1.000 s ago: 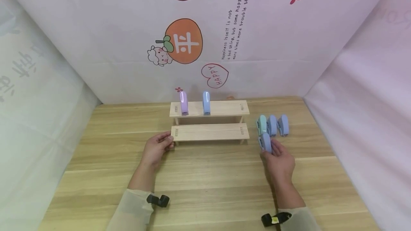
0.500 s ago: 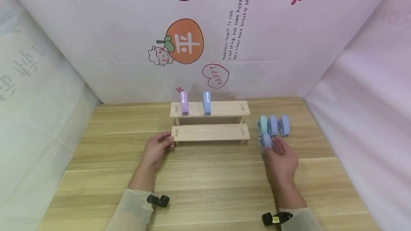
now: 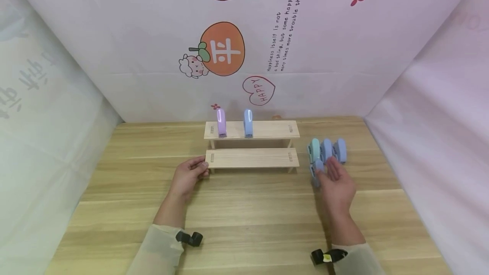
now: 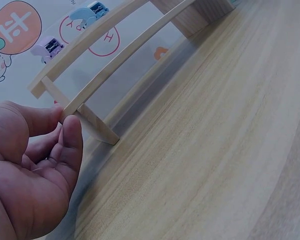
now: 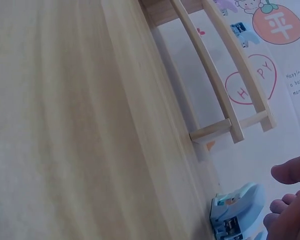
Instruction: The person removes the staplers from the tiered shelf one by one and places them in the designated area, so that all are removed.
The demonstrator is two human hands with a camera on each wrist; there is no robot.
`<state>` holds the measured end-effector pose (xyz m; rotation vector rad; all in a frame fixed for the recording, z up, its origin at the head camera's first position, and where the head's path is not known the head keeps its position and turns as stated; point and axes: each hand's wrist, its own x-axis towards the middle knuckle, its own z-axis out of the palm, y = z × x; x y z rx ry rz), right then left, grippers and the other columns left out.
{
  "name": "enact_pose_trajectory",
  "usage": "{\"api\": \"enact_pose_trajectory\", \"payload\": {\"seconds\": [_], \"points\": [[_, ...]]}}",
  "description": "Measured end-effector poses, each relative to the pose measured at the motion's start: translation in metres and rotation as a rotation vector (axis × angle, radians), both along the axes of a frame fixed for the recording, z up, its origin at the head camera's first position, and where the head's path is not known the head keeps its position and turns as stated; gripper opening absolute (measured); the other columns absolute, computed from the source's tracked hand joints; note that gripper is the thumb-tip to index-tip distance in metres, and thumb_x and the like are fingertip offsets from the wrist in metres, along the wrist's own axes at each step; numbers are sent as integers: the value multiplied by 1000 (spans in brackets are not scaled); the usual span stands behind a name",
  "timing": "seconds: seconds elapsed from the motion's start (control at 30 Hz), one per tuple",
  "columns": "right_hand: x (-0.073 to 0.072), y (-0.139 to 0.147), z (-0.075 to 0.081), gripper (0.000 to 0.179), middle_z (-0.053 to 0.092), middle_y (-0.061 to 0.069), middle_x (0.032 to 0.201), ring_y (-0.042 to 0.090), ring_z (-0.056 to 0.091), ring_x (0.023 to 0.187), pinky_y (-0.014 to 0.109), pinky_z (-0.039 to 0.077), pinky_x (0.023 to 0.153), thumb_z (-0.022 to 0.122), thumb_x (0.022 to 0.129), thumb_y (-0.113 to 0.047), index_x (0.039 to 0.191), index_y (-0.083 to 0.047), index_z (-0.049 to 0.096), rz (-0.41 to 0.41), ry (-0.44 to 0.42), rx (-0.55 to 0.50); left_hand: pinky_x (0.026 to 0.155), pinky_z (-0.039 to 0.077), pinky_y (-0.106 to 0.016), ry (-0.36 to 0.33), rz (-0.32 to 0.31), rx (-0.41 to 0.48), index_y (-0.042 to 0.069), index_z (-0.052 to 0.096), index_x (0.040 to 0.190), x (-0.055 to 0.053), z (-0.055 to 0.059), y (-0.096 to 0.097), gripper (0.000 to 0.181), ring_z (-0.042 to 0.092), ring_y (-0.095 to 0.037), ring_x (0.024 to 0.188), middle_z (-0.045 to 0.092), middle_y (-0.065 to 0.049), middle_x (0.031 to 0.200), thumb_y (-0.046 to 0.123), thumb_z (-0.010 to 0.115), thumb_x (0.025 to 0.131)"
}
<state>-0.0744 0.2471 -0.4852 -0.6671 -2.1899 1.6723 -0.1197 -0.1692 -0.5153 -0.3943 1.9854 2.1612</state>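
My left hand (image 3: 188,178) pinches the left end of the lower board of a two-step wooden rack (image 3: 252,158), thumb and fingers at its corner in the left wrist view. On the upper step stand a purple stapler (image 3: 221,123) and a blue stapler (image 3: 248,124). Right of the rack, a mint stapler (image 3: 314,150) and two blue staplers form a row, with another blue stapler (image 3: 314,177) in front. My right hand (image 3: 338,188) hovers beside that front one and partly covers it. The right wrist view shows a gap between the fingers and the nearest blue stapler (image 5: 247,210).
The rack and staplers stand on a wood-grain table (image 3: 244,220). A white printed cloth (image 3: 305,92) rises behind the table, and white sheets (image 3: 431,130) hang at both sides. A black camera strap (image 3: 329,256) sits on each wrist.
My right hand has let go of the front blue stapler and shifted slightly up and forward over it. The left hand keeps its pinch on the rack. The head view has shifted a little.
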Motion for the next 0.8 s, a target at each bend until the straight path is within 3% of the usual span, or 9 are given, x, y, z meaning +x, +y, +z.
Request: {"api": "enact_pose_trajectory", "payload": {"seconds": [0.4,0.8], "points": [[-6,-10,4,63,60,13,145,27,58,134,28,51,108,80,87,0,146,-8,59,4,99,-36,88,62,-27,1,-3,5,-3,60,139,-2,-2,0,42,68,-20,96,66,-17,120,10,70,100],[-14,-24,9,59,61,13,144,26,59,133,34,53,107,80,88,-1,143,-6,60,59,150,-38,90,62,-28,-1,0,7,-4,59,139,-1,-2,-1,43,68,-20,98,66,-16,121,9,70,100]]}}
